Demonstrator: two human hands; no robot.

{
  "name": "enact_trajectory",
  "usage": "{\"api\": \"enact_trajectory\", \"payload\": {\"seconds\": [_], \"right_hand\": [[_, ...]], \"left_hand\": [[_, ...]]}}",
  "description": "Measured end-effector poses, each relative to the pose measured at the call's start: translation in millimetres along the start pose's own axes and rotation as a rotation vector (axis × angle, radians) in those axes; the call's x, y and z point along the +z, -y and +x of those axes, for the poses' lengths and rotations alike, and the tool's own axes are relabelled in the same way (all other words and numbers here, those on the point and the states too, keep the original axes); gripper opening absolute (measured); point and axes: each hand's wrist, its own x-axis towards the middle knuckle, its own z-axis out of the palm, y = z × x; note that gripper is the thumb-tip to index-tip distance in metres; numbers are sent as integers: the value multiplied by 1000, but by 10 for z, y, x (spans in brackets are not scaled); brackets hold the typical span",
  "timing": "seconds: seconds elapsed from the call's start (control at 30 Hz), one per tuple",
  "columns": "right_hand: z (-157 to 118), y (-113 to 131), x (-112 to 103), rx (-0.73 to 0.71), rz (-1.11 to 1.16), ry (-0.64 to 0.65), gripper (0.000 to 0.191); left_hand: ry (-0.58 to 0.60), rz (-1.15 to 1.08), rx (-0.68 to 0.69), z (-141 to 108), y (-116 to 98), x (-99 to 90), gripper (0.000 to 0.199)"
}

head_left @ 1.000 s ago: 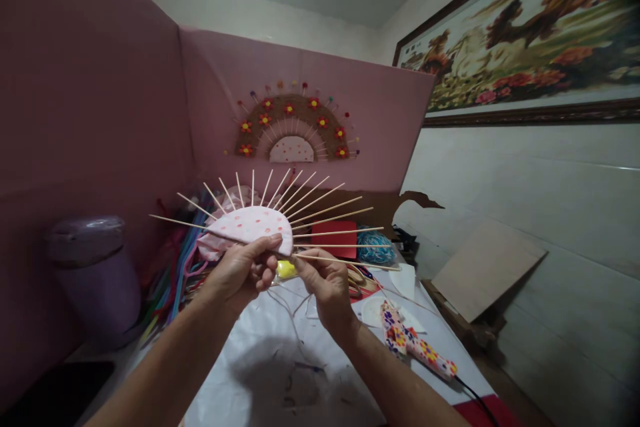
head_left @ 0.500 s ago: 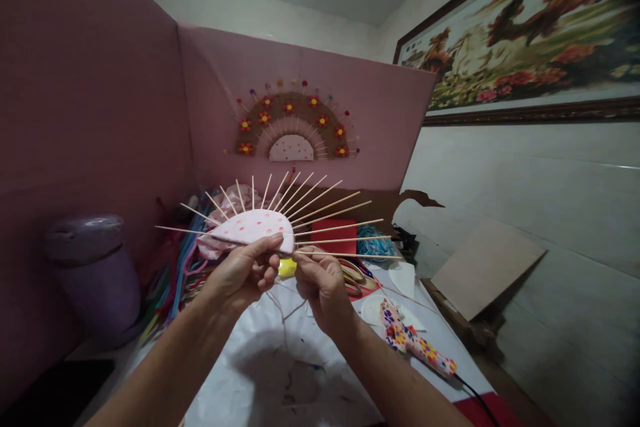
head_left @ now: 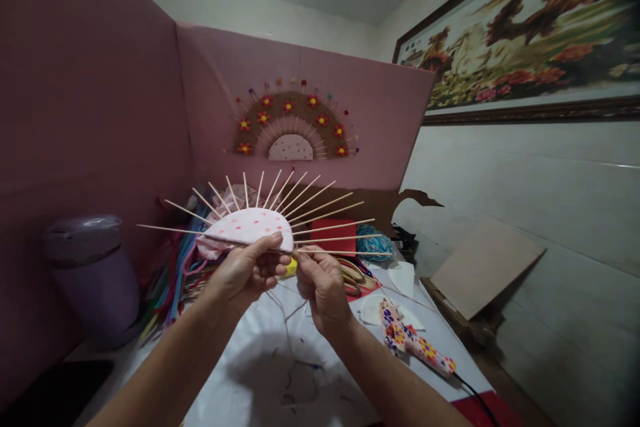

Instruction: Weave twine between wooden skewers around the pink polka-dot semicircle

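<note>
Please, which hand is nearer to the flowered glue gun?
The right hand is nearer, up and left of the glue gun; the left hand is farther left, holding the dotted half-disc.

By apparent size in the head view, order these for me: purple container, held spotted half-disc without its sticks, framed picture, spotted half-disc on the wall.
Largest to smallest:
1. framed picture
2. purple container
3. held spotted half-disc
4. wall-mounted spotted half-disc

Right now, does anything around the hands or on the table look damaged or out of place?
Yes: below the pink panel, the brown sheet has a ragged, hooked end sticking out to the right, as if torn. A thin strand trails over the white tabletop. The dotted half-disc in the left hand shows no obvious damage.
</note>
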Motion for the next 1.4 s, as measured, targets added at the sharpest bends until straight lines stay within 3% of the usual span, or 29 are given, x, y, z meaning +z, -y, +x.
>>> {"api": "enact_trajectory", "payload": {"seconds": [0.2, 0.27, 0.4, 0.57, 0.63, 0.8, 1.17, 1.4], "right_hand": [[-150, -53, -11, -326, -555, -146, 15], [-180, -71, -26, -389, -666, -140, 13], [-152, -106, -66, -494, -856, -97, 30], [-53, -125, -145, -790, -1204, -187, 18], [-37, -129, -162, -847, -1305, -209, 15], [-46, -144, -148, -824, -1460, -279, 17], [-66, -134, -81, -739, -1369, -387, 12], [-73, -45, -105, -701, -1279, -221, 15]], "left_hand": [[-65, 31, 85, 4, 13, 15, 11], [-65, 49, 94, -4, 20, 30, 12], [-63, 76, 112, -10, 39, 44, 13], [-57, 150, 128, 23, 75, 20, 19], [-46, 166, 135, 32, 88, 22, 20], [-57, 203, 145, 12, 97, 55, 20], [-10, 257, 49, -9, 79, 51, 21], [-31, 172, 94, -1, 61, 63, 15]]}}
